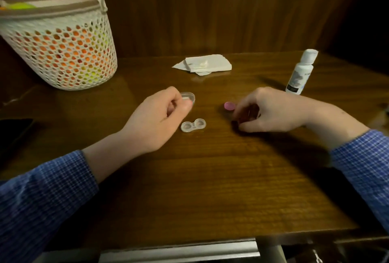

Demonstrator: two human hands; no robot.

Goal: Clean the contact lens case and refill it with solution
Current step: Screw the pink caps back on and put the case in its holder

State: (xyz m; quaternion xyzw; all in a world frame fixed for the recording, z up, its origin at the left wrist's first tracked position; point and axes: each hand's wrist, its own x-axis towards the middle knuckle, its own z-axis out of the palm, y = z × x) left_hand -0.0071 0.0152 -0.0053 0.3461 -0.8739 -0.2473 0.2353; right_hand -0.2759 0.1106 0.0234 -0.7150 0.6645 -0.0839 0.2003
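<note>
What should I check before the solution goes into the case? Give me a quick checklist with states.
1. Both caps off the lens case: ok.
2. Clear cap held by left hand: ok.
3. Pink cap at right hand fingertips: ok.
4. Solution bottle upright, cap on: not ok, unopened.
5. Wells dry and clean: cannot tell.
6. Tissue within reach: ok.

Dim, warm light; soft blur throughout, dark corners, wide-angle bending at edges.
</note>
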